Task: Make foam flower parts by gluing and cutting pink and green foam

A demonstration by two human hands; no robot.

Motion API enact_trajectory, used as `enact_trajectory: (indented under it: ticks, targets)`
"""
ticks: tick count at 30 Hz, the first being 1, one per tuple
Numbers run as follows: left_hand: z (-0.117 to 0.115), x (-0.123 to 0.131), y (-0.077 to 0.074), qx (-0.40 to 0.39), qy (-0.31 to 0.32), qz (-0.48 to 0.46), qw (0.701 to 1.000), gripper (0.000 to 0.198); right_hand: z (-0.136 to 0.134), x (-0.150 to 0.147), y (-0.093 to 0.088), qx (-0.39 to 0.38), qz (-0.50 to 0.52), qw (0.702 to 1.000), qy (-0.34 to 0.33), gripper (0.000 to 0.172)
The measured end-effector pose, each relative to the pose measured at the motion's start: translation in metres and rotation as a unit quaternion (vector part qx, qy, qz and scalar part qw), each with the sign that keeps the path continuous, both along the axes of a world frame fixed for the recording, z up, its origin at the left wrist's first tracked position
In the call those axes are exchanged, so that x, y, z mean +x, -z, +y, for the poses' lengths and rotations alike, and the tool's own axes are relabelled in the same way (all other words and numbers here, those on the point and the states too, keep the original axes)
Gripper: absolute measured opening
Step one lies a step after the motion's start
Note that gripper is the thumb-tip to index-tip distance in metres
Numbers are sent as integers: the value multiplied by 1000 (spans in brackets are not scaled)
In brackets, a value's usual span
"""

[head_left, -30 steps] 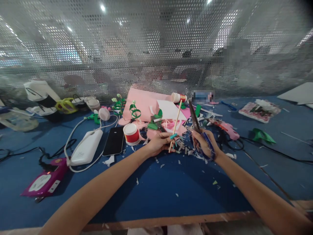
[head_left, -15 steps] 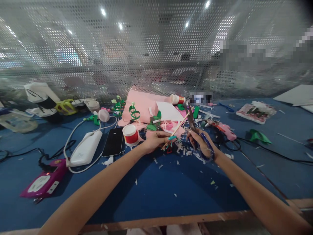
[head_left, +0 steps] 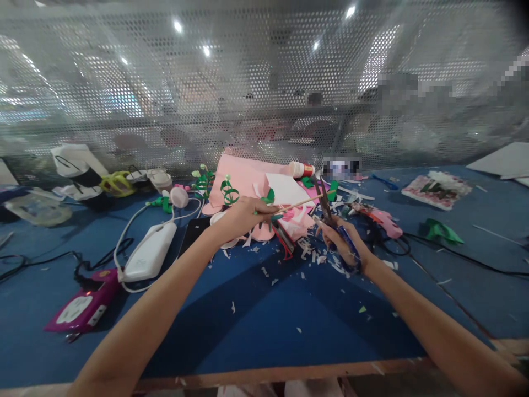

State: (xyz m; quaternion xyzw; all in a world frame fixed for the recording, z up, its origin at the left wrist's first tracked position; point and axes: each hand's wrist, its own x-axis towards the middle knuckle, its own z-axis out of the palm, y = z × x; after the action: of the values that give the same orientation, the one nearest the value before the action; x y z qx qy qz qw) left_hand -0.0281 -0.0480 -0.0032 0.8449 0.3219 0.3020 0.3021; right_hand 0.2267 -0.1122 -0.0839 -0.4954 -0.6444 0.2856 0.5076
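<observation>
Between its thumb and fingers my left hand (head_left: 250, 214) pinches a thin wooden stick (head_left: 301, 204), which points right and slightly up. My right hand (head_left: 344, 245) grips scissors (head_left: 324, 201) with dark blades and blue handles. The far end of the stick lies at the blades; whether it is between them or in front, I cannot tell. Pink paper (head_left: 243, 175), a white sheet (head_left: 285, 188) and green curled paper strips (head_left: 228, 193) lie beyond my hands. A red-edged object (head_left: 285, 242) rests under the stick among paper scraps (head_left: 316, 253).
At left are a white power bank (head_left: 151, 252), a purple power socket (head_left: 82, 309) with cables, and a dark phone (head_left: 192, 234) partly behind my forearm. Stacked paper cups (head_left: 301, 169) lie at the back. A pink glue gun (head_left: 382, 221) and green scrap (head_left: 442, 231) are at right.
My left hand has moved up and left, and the stick has swung flatter, its tip now at the scissor blades. My forearm now covers part of the phone and the near cup.
</observation>
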Motion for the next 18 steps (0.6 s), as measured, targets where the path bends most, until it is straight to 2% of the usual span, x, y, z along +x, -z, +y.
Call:
enact_trajectory:
  ticks: [4, 8, 14, 18]
  targets:
    - [-5, -2, -8, 24, -3, -25, 999, 23, -3, -2, -3, 49, -124, 991, 28, 33]
    - [-8, -1, -11, 13, -1, -45, 999, 24, -4, -5, -3, 42, -124, 991, 21, 32]
    - [-7, -1, -12, 84, -7, -4, 996, 23, -4, -8, -1, 44, -119, 992, 20, 32]
    - [-7, 0, -11, 84, 6, 1, 996, 22, -3, -6, 0, 39, -133, 990, 24, 34]
